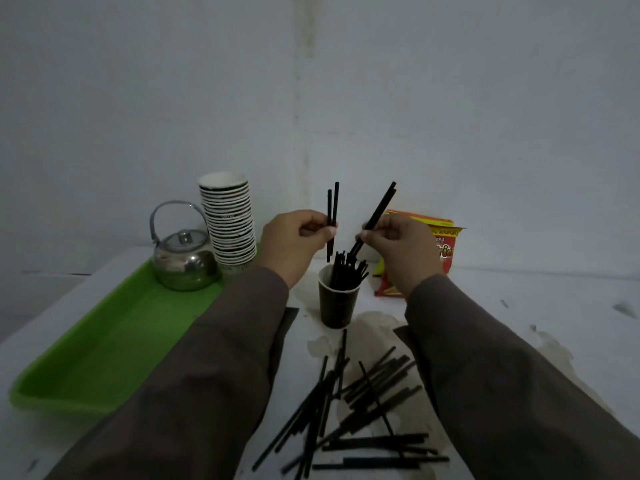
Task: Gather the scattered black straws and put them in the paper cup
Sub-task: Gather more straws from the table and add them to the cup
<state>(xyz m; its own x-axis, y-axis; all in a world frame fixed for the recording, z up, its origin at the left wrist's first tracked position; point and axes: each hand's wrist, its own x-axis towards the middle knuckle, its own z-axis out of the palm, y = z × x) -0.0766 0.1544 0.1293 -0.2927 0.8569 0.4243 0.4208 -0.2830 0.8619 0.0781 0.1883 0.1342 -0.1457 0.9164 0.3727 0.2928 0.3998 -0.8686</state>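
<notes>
- Left hand [294, 237] pinches two straws [332, 216], held upright just above and left of the cup's mouth; lower ends close to the rim, not yet inside.
- Right hand [394, 244] pinches another pair [377, 213], tilted with tops leaning right; their lower ends meet the bunch in the cup.
- Cup [337, 303]: dark paper, upright at mid worktop, already holding a bunch of straws [346, 268] that splay above the rim.
- Judged progress: partway. A fair share is in the cup; four more are in hand, about to go in.
- Left to do: a large loose pile [356, 403] lies criss-crossed on the near worktop, between the sleeves. Count not readable, clearly many. Several more trips look likely.
- Worktop [519, 306]: white, with pale brown stains near the cup and the pile, plus a few dark marks at right.
- Left side: green tray [104, 341] carrying a steel kettle [185, 265]; a tall stack of paper cups [230, 223] stands at its far end.
- Far right of the cup: red-and-yellow snack packets [440, 247].
- Room: bare grey-white walls meeting in a corner behind; dim light.
</notes>
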